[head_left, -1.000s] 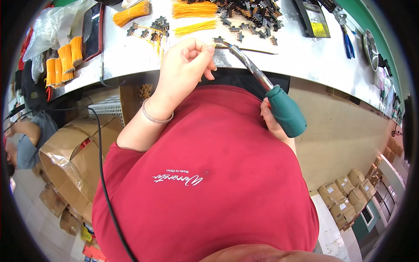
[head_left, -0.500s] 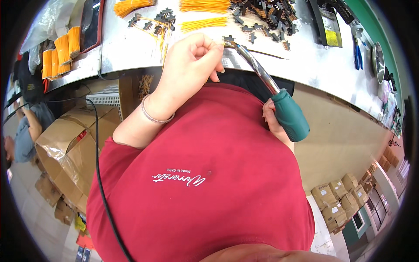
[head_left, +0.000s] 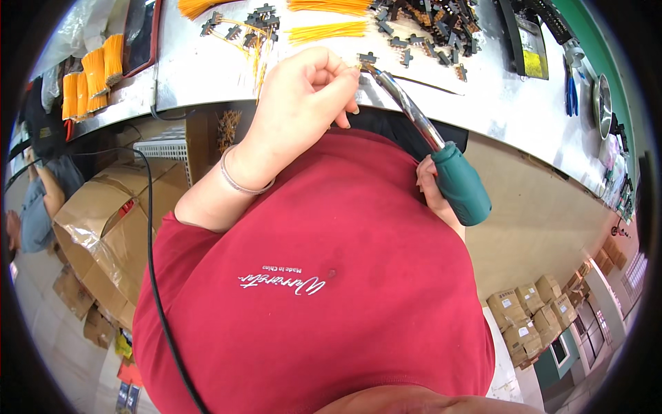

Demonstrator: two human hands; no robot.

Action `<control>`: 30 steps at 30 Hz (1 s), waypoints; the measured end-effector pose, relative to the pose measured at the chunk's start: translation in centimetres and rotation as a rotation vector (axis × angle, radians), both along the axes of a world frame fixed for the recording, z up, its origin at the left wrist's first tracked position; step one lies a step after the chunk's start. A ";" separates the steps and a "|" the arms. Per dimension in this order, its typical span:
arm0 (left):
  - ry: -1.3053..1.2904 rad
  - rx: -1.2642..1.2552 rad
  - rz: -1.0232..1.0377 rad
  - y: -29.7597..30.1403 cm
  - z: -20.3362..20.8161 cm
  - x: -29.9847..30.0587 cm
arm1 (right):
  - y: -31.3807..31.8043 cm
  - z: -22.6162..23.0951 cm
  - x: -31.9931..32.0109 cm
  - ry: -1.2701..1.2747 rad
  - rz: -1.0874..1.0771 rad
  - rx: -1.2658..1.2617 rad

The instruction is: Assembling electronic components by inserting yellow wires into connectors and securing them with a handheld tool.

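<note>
My left hand is closed in a pinch above the near edge of the worktop, with the tip of a thin yellow-orange wire showing at its fingertips. Just beyond lies a small black switch-like part with metal legs. A soldering iron with a green handle and shiny metal barrel slants up from the right. Its tip meets the wire end beside the black part; whether they touch cannot be made out. My right hand is wrapped round the handle, which hides part of it.
Beyond my hands lie a heap of black parts, loose yellow wires and several parts with wires attached. Wire bundles stand at the left. Blue-handled pliers and a metal bowl are at the right. A black cable hangs at my left.
The whole view has shifted slightly. Both hands keep nearly the same pose, and the iron's tip remains beside the wire end and the black part.
</note>
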State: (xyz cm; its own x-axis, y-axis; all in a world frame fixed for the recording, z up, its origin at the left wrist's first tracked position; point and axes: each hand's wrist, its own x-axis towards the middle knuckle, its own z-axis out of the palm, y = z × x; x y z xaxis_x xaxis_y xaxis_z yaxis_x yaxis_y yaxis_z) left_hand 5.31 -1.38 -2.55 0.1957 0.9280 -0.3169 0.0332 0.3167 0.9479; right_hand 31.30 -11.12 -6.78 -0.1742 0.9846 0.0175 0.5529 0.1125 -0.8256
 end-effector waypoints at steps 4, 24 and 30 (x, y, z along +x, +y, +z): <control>0.007 -0.019 -0.009 0.4 0.3 0.2 | -0.1 0.1 0.2 -0.043 -0.017 -0.027; -0.066 -0.028 0.018 0.0 0.3 0.4 | -0.8 -0.7 0.4 0.103 -0.131 -0.019; 0.003 -0.022 -0.001 0.1 0.4 0.7 | -0.5 -0.7 0.6 0.056 -0.105 -0.014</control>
